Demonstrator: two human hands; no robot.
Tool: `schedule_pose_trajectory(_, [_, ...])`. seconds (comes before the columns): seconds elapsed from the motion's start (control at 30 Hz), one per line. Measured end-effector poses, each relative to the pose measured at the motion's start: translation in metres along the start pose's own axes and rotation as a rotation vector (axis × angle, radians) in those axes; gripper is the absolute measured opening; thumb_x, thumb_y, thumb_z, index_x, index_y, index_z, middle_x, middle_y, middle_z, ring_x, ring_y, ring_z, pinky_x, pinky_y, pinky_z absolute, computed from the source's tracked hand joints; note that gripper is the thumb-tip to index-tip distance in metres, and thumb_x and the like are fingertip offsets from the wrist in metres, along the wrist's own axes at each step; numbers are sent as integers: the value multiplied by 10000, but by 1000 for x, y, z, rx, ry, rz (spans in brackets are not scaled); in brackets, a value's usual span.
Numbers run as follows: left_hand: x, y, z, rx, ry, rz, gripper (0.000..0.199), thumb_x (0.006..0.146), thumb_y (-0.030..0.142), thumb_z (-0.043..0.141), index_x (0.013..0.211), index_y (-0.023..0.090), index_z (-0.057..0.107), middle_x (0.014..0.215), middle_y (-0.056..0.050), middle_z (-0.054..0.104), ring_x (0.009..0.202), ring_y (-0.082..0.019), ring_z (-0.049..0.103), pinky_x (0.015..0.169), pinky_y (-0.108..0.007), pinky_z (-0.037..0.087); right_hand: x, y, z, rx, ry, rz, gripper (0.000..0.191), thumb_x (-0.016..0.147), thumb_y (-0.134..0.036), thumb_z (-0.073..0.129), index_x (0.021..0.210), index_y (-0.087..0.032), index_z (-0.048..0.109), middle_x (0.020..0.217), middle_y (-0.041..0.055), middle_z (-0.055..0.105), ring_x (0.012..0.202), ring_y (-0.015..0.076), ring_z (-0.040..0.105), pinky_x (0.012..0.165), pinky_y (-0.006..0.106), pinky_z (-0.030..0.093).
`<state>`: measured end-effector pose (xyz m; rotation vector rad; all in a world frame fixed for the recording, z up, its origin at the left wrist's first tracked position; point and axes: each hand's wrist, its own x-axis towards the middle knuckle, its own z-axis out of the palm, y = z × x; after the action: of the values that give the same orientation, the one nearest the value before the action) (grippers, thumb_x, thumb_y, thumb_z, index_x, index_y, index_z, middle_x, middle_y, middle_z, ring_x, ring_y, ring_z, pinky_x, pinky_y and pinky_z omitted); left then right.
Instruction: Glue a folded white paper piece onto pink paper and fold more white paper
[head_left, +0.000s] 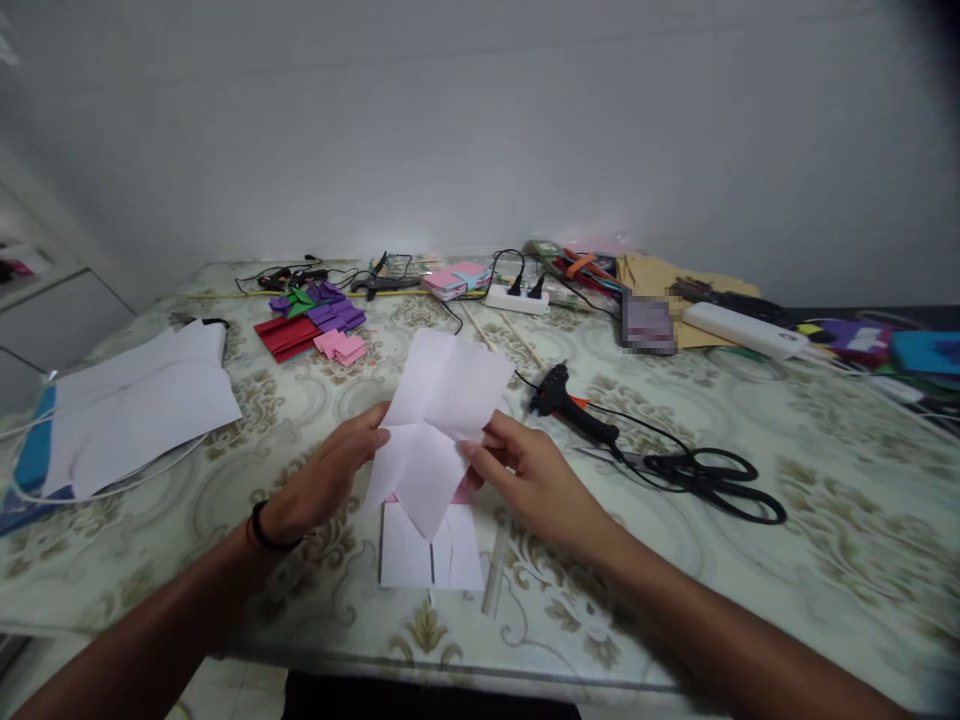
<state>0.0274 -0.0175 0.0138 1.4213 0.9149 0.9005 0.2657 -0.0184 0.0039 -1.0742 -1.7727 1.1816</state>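
A creased sheet of white paper (442, 400) is held up between my two hands, with fold lines crossing near its middle and its lower corner pointing toward me. My left hand (330, 465) pinches its left edge, thumb in front. On the right side, my right hand (525, 465) grips the edge with the thumb on the front face; the other fingers are partly hidden behind the sheet. Beneath lies a flat white paper piece (409, 555) with a slit and a pink strip (463, 490) along its top. A clear stick (493, 575) lies beside it.
A black glue gun (574, 405) and black-handled scissors (705, 480) lie to the right. White sheets (142, 410) are stacked at left. Folded red paper (285, 337), purple paper (334, 310) and pink paper (341, 347) sit behind. A power strip (517, 298) stands near the wall.
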Motion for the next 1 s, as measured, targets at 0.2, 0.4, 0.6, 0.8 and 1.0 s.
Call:
schedule_pose_trajectory(0.2, [-1,7,0,37,106,-185,440,863,414,698,1190,119,704,989,-96,774,781,-233,684,647,-290,514,1,3,-4,131,18,1,145,969,-343,567,951,-203,596,769,-8,656,639,148,643,626,276,531])
schedule_pose_trajectory(0.4, [-1,10,-1,57,134,-260,499,819,519,784,1119,124,737,1020,-125,794,802,-251,712,638,-293,543,4,5,-5,211,17,47,203,897,-353,658,1013,-187,645,787,2,680,667,154,631,597,259,505])
schedule_pose_trajectory(0.6, [-1,7,-3,-78,130,-278,443,771,439,840,1069,123,755,968,-108,799,783,-240,725,639,-278,549,4,3,-8,251,12,47,182,855,-368,698,883,-192,663,753,-10,648,639,134,563,587,250,450])
schedule_pose_trajectory(0.8, [-2,17,0,-163,173,-244,344,761,388,795,1002,150,736,783,-48,747,640,-193,664,547,-250,484,4,2,-16,254,19,56,239,847,-424,724,885,-190,753,773,23,693,706,178,604,656,293,478])
schedule_pose_trajectory(1.0, [-4,30,-7,-91,162,-163,283,745,436,759,892,202,699,653,21,616,471,-100,477,418,-198,318,2,-2,-24,352,-5,15,215,835,-261,616,914,-234,814,956,54,755,845,216,650,712,312,470])
